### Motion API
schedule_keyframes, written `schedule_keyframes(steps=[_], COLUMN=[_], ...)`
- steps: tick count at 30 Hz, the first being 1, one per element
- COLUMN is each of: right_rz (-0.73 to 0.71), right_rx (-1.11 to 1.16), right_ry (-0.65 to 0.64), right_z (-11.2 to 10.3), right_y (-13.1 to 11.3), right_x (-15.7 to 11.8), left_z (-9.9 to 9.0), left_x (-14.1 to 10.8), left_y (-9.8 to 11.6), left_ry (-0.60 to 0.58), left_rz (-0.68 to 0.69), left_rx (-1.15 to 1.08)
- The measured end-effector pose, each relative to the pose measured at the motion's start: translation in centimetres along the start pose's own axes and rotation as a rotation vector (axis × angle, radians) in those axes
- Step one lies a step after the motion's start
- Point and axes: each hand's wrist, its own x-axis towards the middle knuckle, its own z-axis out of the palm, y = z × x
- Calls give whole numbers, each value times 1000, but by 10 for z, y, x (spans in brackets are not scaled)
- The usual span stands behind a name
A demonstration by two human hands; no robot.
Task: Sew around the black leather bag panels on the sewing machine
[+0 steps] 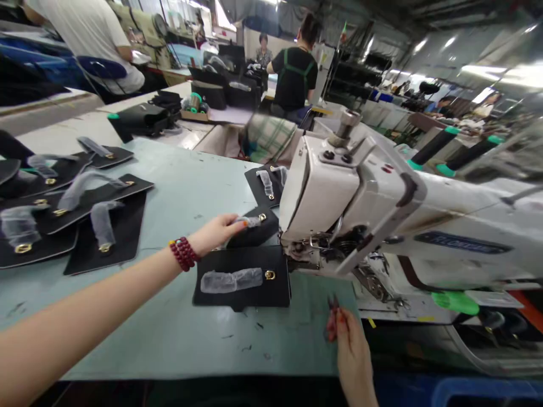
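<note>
My left hand reaches across the table and grips the plastic-wrapped handle of a black piece left of the sewing machine. Nearer to me, another black piece lies flat, with a wrapped strap and a gold clasp. It sits just beside the machine's needle area. In my right hand, low at the table's front edge, is a small pair of reddish snips, blurred, with its tips pointing away from me.
Several black pieces with wrapped handles overlap on the left of the green table. Two more handles show on a piece behind the machine head. Dark thread cones stand at right. People sit farther back.
</note>
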Motion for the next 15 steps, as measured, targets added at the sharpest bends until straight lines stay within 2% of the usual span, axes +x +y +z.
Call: schedule_keyframes(steps=[2,4,6,8,11,15], right_rz=[154,322,499,617,711,801], right_rx=[283,620,972,1244,1513,1725], right_ry=[-162,-391,-618,-741,-794,-746], right_z=[8,23,42,62,90,119], right_y=[-31,-71,-111,-144,-171,-180], right_x=[-15,-26,-29,-23,-2,24], left_z=[-16,-37,-54,-63,-68,-69], left_x=[-13,-28,-43,-57,-75,-93], left_y=[1,5,10,13,13,10], left_ry=[183,304,361,387,398,376], left_rz=[74,160,234,278,287,292], left_rx=[-41,16,119,185,204,237])
